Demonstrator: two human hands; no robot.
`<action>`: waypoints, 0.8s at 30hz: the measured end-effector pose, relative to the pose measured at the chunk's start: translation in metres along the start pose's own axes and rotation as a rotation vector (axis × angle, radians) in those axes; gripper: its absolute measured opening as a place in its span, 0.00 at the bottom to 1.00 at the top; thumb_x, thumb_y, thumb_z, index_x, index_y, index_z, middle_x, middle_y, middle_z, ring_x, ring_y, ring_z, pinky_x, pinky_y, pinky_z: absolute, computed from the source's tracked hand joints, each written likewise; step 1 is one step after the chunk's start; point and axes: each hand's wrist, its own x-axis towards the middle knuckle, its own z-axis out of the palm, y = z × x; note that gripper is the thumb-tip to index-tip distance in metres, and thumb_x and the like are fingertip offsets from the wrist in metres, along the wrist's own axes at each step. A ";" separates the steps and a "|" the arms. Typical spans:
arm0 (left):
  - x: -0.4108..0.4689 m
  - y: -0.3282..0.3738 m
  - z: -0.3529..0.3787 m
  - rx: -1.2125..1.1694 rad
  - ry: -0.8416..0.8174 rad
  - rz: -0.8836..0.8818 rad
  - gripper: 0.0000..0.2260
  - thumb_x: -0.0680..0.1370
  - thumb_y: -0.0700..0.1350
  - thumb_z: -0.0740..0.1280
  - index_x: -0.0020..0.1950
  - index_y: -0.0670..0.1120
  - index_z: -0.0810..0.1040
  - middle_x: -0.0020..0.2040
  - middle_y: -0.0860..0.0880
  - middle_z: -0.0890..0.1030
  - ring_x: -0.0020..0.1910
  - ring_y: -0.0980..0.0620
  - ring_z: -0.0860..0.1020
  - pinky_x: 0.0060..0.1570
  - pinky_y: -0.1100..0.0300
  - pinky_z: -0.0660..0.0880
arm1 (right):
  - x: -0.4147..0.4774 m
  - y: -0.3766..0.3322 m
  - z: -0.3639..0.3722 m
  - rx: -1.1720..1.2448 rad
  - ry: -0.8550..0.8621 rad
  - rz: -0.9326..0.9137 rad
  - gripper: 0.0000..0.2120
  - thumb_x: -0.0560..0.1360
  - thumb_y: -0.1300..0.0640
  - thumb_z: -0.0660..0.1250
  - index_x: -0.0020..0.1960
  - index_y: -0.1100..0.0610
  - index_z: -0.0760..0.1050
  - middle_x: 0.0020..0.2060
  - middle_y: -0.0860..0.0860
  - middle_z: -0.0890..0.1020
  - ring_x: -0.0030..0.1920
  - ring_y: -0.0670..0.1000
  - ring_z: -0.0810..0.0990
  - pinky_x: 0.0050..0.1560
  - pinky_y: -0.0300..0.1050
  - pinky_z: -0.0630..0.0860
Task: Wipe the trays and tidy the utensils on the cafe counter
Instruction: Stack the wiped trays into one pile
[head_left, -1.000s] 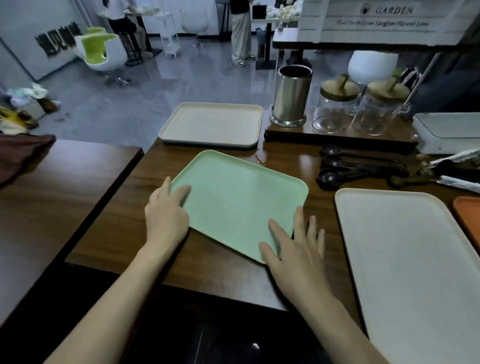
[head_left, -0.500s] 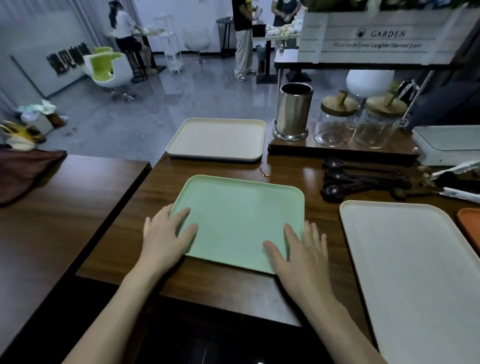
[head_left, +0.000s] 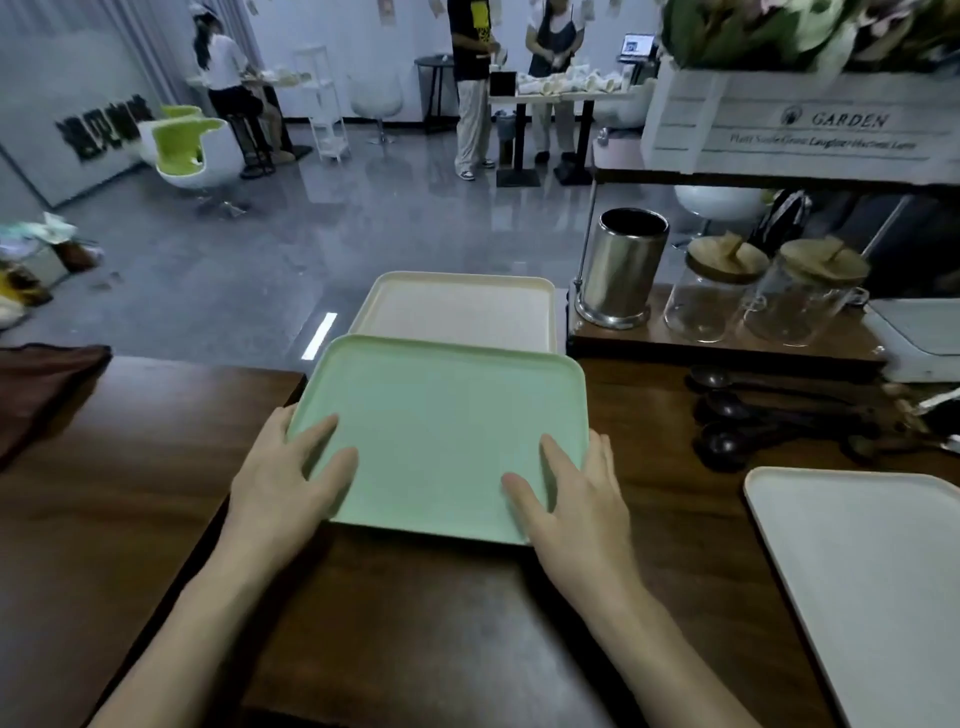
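A mint-green tray (head_left: 441, 410) sits in the middle of the wooden counter (head_left: 441, 623), its far edge overlapping a beige tray (head_left: 462, 312) behind it. My left hand (head_left: 280, 488) holds its near left corner, with thumb and a finger on top. At the near right corner my right hand (head_left: 576, 504) grips it the same way, its other fingers running along the side edge. Dark spoons (head_left: 737, 415) lie in a loose cluster to the right. A steel utensil canister (head_left: 626, 265) stands on a raised wooden board behind them.
A large white tray (head_left: 872, 571) lies at the right front. Two glass jars (head_left: 717, 291) with wooden lids stand beside the canister. A brown cloth (head_left: 36, 389) lies on the left counter. People stand far back in the room.
The green tray has turned square to me and moved away, so its far edge now covers the beige tray's near edge. Both hands moved with it and closed on its near corners.
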 end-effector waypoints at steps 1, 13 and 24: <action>0.013 -0.001 -0.003 -0.002 0.001 0.010 0.32 0.72 0.66 0.62 0.73 0.52 0.75 0.71 0.57 0.69 0.68 0.50 0.73 0.65 0.49 0.71 | 0.012 -0.007 0.004 -0.016 0.017 -0.003 0.29 0.76 0.34 0.58 0.70 0.49 0.71 0.74 0.58 0.62 0.78 0.59 0.55 0.71 0.51 0.67; 0.175 0.002 0.009 -0.006 -0.095 0.083 0.29 0.81 0.60 0.66 0.77 0.45 0.71 0.75 0.45 0.67 0.72 0.42 0.70 0.70 0.49 0.65 | 0.171 -0.050 0.010 -0.116 0.063 0.062 0.24 0.80 0.38 0.59 0.66 0.53 0.75 0.63 0.57 0.71 0.68 0.60 0.68 0.61 0.52 0.68; 0.232 0.000 0.040 -0.004 -0.190 0.072 0.28 0.81 0.60 0.62 0.76 0.45 0.70 0.73 0.44 0.68 0.70 0.41 0.71 0.67 0.47 0.68 | 0.216 -0.033 0.027 -0.119 0.022 0.133 0.23 0.79 0.39 0.61 0.63 0.55 0.75 0.58 0.55 0.69 0.67 0.60 0.68 0.54 0.49 0.65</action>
